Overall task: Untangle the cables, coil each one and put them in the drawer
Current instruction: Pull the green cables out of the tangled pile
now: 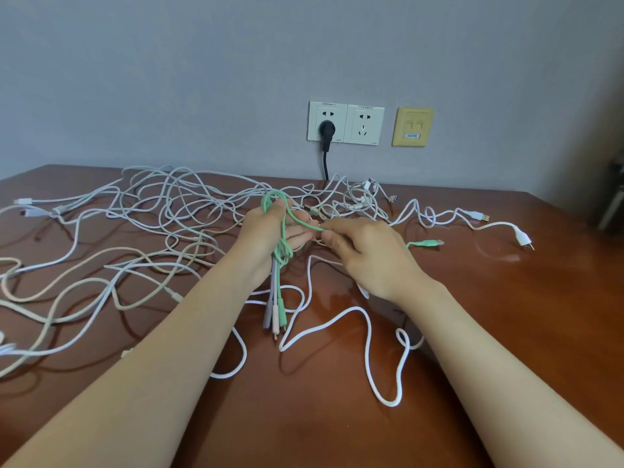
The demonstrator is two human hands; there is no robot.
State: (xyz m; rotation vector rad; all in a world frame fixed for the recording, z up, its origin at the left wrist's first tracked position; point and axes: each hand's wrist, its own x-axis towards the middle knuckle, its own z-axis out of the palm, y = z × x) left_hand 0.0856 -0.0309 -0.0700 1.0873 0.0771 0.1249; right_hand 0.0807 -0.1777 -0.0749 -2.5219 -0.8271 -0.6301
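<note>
A green cable (283, 231) is looped round my left hand (266, 241), which holds the loops above the table's middle. Its lilac, pink and green plug ends (275, 315) dangle below that hand. My right hand (364, 255) pinches a stretch of the same green cable just right of the left hand. The cable's green USB plug (430, 243) lies on the table to the right. A tangle of several white and beige cables (162, 211) spreads over the left and back of the brown table (506, 315). One white cable (368, 336) snakes across the front under my arms. No drawer is in view.
Wall sockets (346, 123) sit behind the table, with a black plug (327, 133) in the left one and its cord dropping behind the table. A yellow network plate (412, 127) is beside them. A white cable with a plug (521, 237) lies far right.
</note>
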